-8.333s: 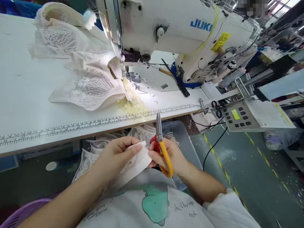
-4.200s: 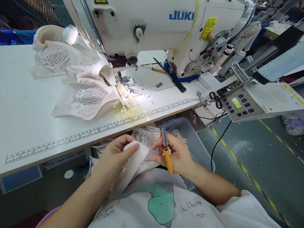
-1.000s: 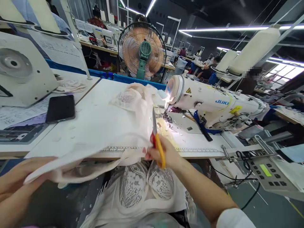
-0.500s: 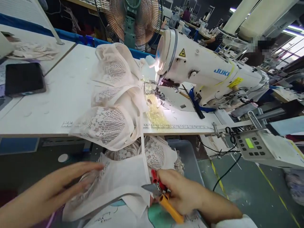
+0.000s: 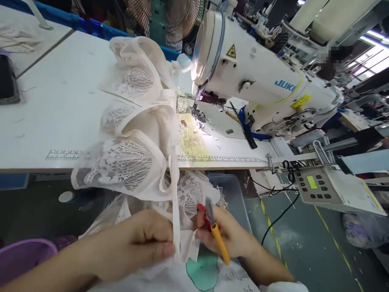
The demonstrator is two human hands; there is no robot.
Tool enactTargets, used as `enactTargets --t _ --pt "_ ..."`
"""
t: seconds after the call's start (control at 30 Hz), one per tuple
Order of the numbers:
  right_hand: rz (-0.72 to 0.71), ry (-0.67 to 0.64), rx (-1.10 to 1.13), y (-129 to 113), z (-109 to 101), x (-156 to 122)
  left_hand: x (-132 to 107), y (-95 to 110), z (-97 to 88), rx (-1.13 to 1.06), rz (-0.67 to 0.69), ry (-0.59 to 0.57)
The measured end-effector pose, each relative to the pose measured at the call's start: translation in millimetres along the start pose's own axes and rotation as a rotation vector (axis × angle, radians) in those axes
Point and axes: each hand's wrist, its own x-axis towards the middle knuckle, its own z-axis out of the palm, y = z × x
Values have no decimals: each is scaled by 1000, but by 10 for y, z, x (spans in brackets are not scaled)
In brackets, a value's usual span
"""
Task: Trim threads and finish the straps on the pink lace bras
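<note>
Pale lace bras [image 5: 130,162] lie in a joined string over the table's front edge. From them a narrow white strap [image 5: 175,207] hangs down in front of me. My left hand [image 5: 142,243] is closed, pinching the strap between thumb and fingers near its lower end. My right hand [image 5: 231,233] is wrapped round small scissors with red and orange handles [image 5: 221,245], their blade pointing up. Its fingertips also touch the white fabric end [image 5: 190,243] just right of the strap. More lace bras [image 5: 191,192] are heaped below the table edge, partly behind my hands.
A white sewing machine [image 5: 243,73] with a lit needle area stands on the table [image 5: 60,121]. A grey bin [image 5: 234,198] is below, a control box [image 5: 322,186] at right, a purple basket [image 5: 27,257] at lower left. A fan [image 5: 179,20] stands behind; a phone [image 5: 7,81] lies at left.
My left hand has moved right from the lace fabric and now pinches the strap. The scissors have turned from pointing left to pointing up. The view has shifted slightly.
</note>
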Motion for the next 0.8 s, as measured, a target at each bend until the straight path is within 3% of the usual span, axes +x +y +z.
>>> enactTargets --t 0.07,0.17,0.3,0.47,0.63,0.8 --pt "-93 5 68 44 27 7 -3 -42 42 -18 2 60" --pt "-166 2 114 95 31 10 95 -148 22 13 -26 254" --pt "-234 -114 22 97 -61 -8 232 -273 -19 -114 -157 117" --pt "8 -290 -116 63 -431 84 267 -348 28 -231 -183 121" --pt "240 -569 -458 51 -853 408 271 -401 43 -264 -208 106" --pt "274 -720 -603 -66 -903 705 288 -439 24 -251 -190 99"
